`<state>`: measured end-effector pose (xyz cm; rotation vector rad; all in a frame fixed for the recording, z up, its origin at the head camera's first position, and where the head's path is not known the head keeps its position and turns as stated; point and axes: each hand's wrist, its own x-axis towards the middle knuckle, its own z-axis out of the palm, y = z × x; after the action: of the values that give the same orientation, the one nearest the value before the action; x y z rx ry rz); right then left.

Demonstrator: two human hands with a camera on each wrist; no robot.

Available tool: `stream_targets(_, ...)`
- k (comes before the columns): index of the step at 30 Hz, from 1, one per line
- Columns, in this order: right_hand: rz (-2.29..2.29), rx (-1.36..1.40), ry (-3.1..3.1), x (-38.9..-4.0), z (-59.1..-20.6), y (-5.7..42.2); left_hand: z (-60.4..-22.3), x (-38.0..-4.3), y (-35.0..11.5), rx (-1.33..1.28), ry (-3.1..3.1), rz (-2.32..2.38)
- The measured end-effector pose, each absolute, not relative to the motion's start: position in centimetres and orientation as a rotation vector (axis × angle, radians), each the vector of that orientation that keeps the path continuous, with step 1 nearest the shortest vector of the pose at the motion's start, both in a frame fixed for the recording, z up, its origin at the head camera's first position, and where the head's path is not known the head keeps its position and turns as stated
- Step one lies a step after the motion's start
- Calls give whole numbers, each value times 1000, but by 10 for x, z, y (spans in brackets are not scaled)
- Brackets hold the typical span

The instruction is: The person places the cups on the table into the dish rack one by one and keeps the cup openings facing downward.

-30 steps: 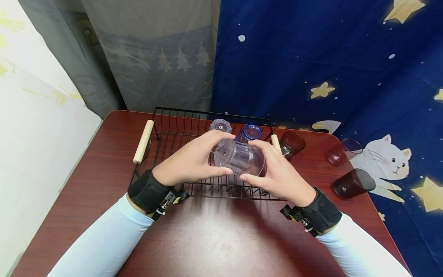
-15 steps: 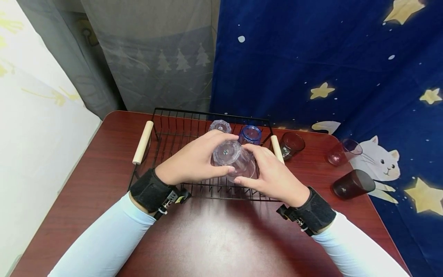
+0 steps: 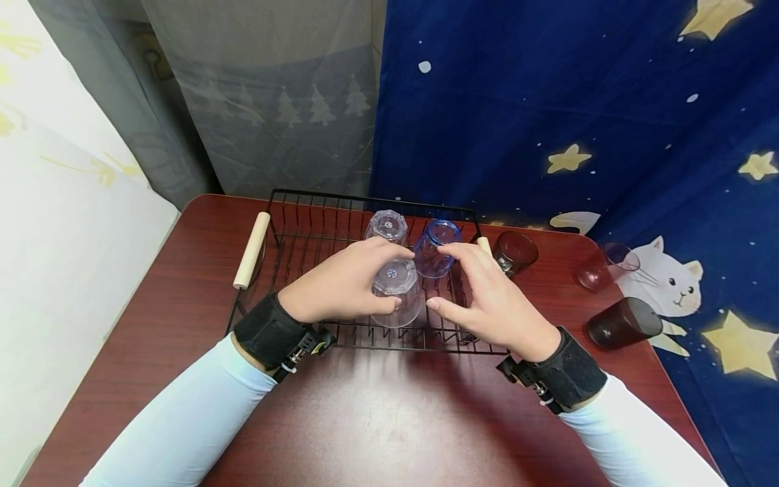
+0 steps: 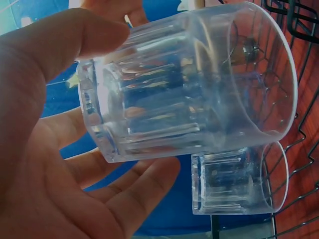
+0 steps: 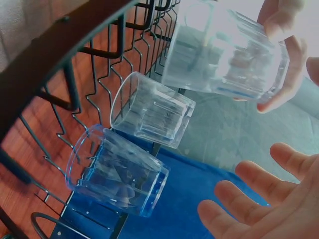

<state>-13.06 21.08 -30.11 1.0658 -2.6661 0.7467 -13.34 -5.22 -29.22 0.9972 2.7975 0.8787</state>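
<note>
My left hand (image 3: pixel 341 281) grips a clear faceted drinking glass (image 3: pixel 394 276) by its base, thumb on one side and fingers on the other. The glass is upside down, its rim low over the black wire dish rack (image 3: pixel 374 199). My right hand (image 3: pixel 493 304) is just right of it, thumb and fingers spread and holding nothing. Behind the held glass, a smaller clear glass (image 5: pixel 152 112) stands inverted in the rack. Beside that one is an inverted blue-rimmed glass (image 5: pixel 119 172), which the right fingertips overlap in the head view.
Pale wooden handles, the left one (image 3: pixel 252 250) in full view, flank the rack. Right of it on the red-brown table (image 3: pixel 377 419) stand a dark reddish glass (image 3: pixel 514 253), a pinkish glass (image 3: pixel 599 269) and a dark grey tumbler (image 3: pixel 623 323). Curtains hang behind.
The clear glass, tilted between both hands earlier, has turned rim-down and lowered toward the rack. My right hand has let go of it and moved slightly right.
</note>
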Motion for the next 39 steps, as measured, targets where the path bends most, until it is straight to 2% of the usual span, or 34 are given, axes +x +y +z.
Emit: stream_targets(39, 700, 1020, -2697, -128, -308, 217, -311, -135, -44, 822, 2749, 632)
